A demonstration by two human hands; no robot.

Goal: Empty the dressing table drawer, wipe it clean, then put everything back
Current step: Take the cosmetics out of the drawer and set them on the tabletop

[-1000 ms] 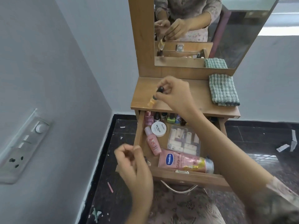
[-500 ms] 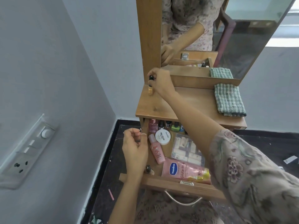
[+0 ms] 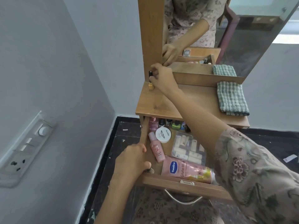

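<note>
The wooden drawer (image 3: 178, 183) of the dressing table (image 3: 194, 102) stands pulled out. It holds a pink Vaseline tube (image 3: 186, 170), a white nail-polish jar (image 3: 163, 135), a pink bottle (image 3: 157, 151), a clear pouch (image 3: 187, 147) and a row of small polish bottles (image 3: 168, 123) at the back. My right hand (image 3: 163, 78) holds a yellow nail polish bottle (image 3: 150, 86) by its black cap, upright on the tabletop's back left corner. My left hand (image 3: 132, 160) reaches into the drawer's front left corner, fingers closed around a small dark-capped bottle (image 3: 150, 170).
A folded green checked cloth (image 3: 231, 97) lies on the right of the tabletop, under the mirror (image 3: 242, 38). A grey wall with a switch panel (image 3: 24, 151) is close on the left. Below are a dark floor and a patterned seat.
My right hand carried the yellow bottle from above the drawer to the tabletop's back left corner. My left hand dropped from beside the drawer onto the small bottle in its front corner.
</note>
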